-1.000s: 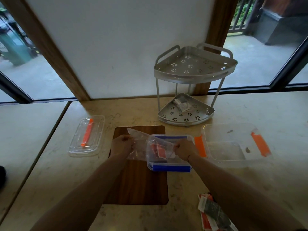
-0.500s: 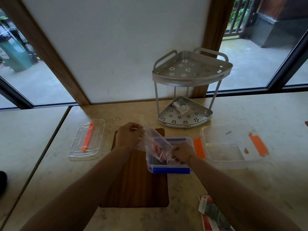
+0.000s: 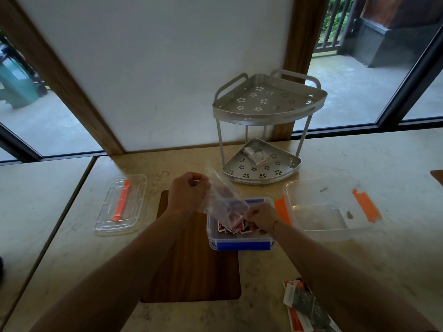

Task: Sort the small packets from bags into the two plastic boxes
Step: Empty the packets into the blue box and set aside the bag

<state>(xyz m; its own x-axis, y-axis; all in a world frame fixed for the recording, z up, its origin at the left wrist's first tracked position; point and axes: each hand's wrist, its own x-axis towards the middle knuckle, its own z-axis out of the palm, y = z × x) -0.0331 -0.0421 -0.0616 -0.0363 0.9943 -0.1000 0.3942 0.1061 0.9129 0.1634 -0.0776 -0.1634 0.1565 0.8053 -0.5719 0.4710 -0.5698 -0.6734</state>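
— Directly below our two grips, over the blue-latched box [image 3: 241, 245]: we hold a clear bag [image 3: 224, 200] tilted, its long axis running from the left hand [image 3: 188, 194], raised at the upper corner, down to the right hand [image 3: 260, 218] at the low end.

— And the grips themselves?

— Both closed on the bag. The left pinches the high corner; the right pinches the low edge, right at the box's mouth.

— Where are the packets?

— Red-and-white packets [image 3: 233, 227] lie in the box just under the right grip, a few at or inside the bag's lower end; we cannot tell exactly which are already free.

— What does the coming move turn on?

— On that slope, we judge. The packets slide away from the left grip toward the right one, so the right hand is nearer to them and the box sits straight beneath.

— And the other box?

— The orange-latched box [image 3: 330, 231] stands beyond the right grip, holding no packets that we can see. More packets [image 3: 305, 305] wait on the surface [image 3: 359, 271], nearer us than the right grip.
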